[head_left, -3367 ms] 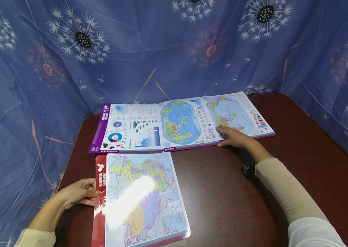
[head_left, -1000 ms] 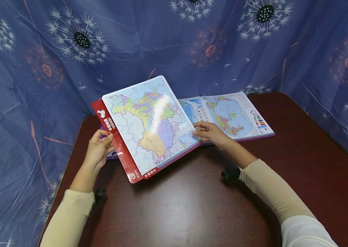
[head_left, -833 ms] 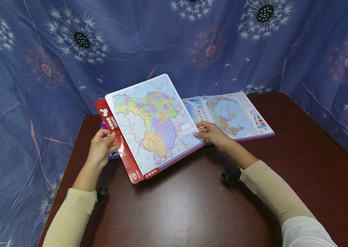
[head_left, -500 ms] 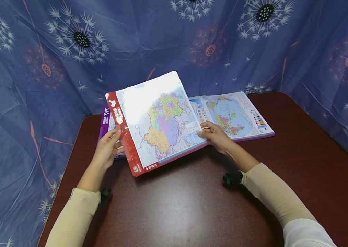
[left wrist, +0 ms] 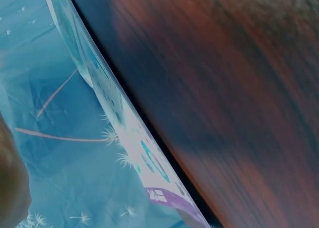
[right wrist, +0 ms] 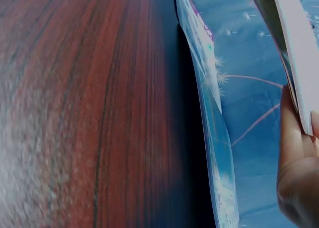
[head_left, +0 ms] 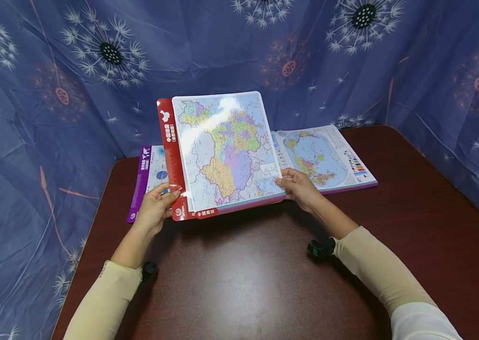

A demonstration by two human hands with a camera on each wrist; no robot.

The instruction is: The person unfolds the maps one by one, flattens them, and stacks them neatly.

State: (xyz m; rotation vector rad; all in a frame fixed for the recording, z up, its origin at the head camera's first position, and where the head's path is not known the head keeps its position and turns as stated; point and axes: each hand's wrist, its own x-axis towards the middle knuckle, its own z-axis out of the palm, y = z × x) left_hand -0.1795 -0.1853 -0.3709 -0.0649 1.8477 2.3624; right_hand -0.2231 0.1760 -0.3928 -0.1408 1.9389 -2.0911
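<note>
In the head view a folded, glossy map of China (head_left: 231,156) with a red left border is held tilted above the table, over the middle of a spread-out world map (head_left: 320,158). My left hand (head_left: 151,210) pinches its red border near the lower left corner, thumb on top. At the lower right corner my right hand (head_left: 301,189) grips the edge, thumb on the front. The right wrist view shows that hand's fingers (right wrist: 291,133) under the map's edge. The left wrist view catches only a blurred piece of my left hand (left wrist: 12,178).
The world map lies along the back of the dark brown table (head_left: 243,283), its purple border (head_left: 138,198) showing at left. A blue curtain (head_left: 205,47) with dandelion prints hangs right behind the table.
The China map was on the table at front left; both hands have lifted it over the world map. In the last second it has moved right and turned more upright, while the left hand slid toward its lower corner.
</note>
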